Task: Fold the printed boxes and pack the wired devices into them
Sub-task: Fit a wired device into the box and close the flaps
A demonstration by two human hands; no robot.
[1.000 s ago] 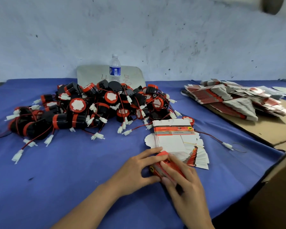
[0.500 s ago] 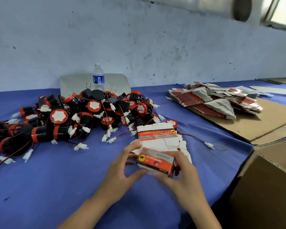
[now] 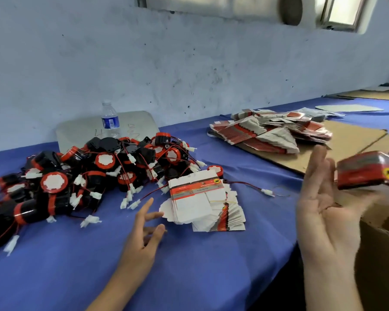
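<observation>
- Right of the flat box stack, the right hand is open, a blurred red folded box just beyond its fingers, print unreadable.
- Left hand spreads empty beside the stack.

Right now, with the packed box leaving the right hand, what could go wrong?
1. The blurred red box is off the open right hand, so it may miss the cardboard carton and drop off the table edge.
2. The left hand, reaching toward the flat box stack, could snag the tangled device wires.

Matt blue cloth tablecloth
</observation>
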